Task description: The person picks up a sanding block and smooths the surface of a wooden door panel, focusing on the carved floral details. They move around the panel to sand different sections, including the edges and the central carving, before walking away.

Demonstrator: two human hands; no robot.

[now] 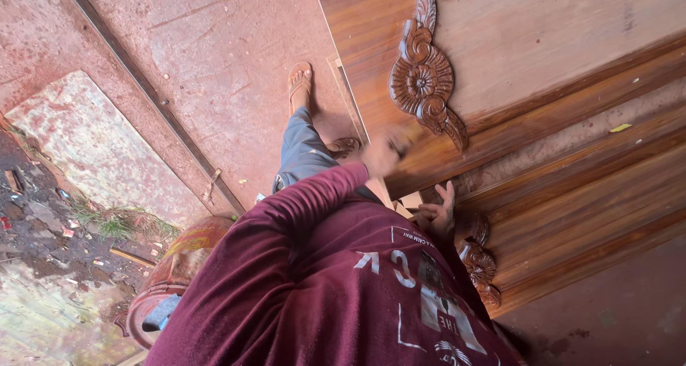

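The left hand [386, 152] is right up at the near edge of the varnished wooden panel [572, 73], just below the big carved rosette [421, 80], and it's a blur. I can't tell whether it is clenched on something or empty.

Here's the worry: that hand is moving fast just beside the rosette's pointed leaf tip. A stroke that runs a little wide could rap the knuckles on the carving or chip its thin edge. The panel also looks glossy, so if the finish is wet, a stray brush of the maroon sleeve [286, 223] could smear it.

The right hand [437, 212] is lower down, with its fingers spread and released, fingertips resting on the panel's edge next to the smaller carving [479, 262]. It grasps nothing and looks to be steadying the panel. If the left hand pushes hard, that light fingertip brace may not hold, and the sandalled foot [300, 84] stands close to the panel's corner.

As for pose, the left arm reaches long from the near left, elbow nearly straight, across the body to the wood. The right arm is tucked close behind the chest. A rusty drum [179, 266] sits on the red floor [214, 44] at the near left.
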